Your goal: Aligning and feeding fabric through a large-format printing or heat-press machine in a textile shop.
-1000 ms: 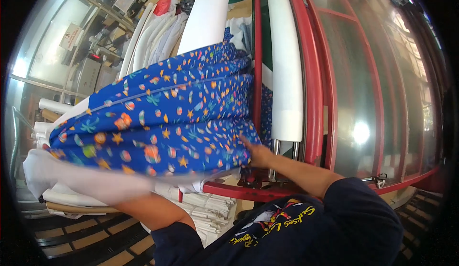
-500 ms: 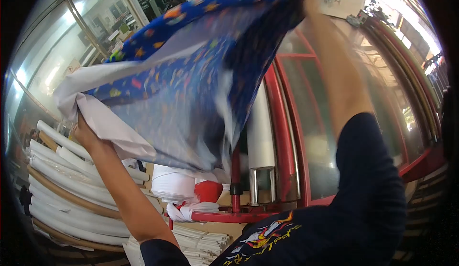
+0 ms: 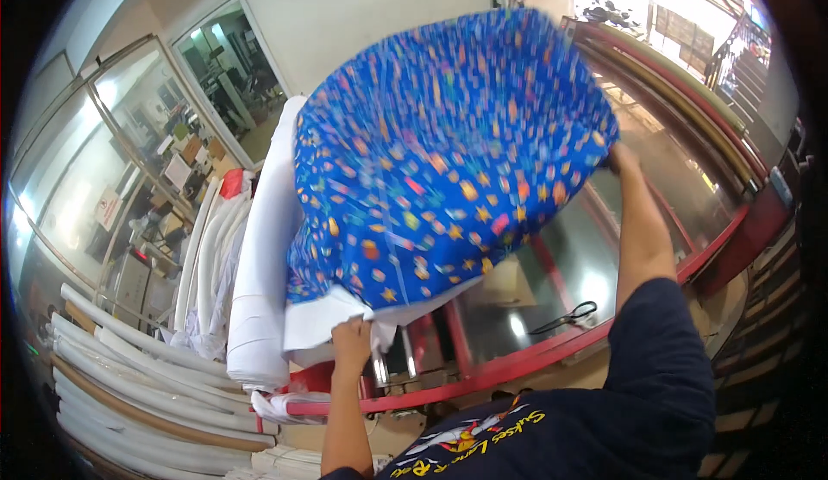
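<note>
The left hand [image 3: 351, 342] is clenched on the white lower edge of the printed cloth [image 3: 448, 169], and the right hand [image 3: 623, 159] grips its right edge. Between them the cloth billows in the air above a red frame [image 3: 362, 406]: bright blue, strewn with orange, pink and yellow motifs, stars among them, its upper part blurred to my eye. Scissors [image 3: 567, 317] lie near its lower right; a thick white roll [image 3: 263, 307] leans at its left. Behind glass, boxes [image 3: 191, 147] look too small for me to make out contents.
</note>
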A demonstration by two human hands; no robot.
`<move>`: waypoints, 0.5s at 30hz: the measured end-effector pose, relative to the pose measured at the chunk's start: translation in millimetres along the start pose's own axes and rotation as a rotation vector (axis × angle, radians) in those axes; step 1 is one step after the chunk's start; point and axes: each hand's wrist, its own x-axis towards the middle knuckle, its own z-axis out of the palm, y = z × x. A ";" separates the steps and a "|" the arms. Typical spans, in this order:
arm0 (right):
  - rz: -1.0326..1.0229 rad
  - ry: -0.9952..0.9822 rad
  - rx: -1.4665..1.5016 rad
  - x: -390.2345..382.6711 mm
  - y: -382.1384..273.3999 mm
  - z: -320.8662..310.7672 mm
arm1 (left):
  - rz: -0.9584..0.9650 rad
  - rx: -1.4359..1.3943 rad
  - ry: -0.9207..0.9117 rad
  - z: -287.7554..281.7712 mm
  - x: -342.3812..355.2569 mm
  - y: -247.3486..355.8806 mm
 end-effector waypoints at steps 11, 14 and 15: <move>0.045 0.330 0.611 -287.9 190.9 96.6 | -0.148 -0.287 -0.004 54.7 43.7 191.2; 0.277 0.127 0.848 -390.5 192.8 106.3 | -0.128 -0.233 0.033 79.1 45.2 187.6; 0.306 0.131 0.916 -421.9 198.1 111.1 | -0.110 -0.229 0.020 80.9 46.4 195.3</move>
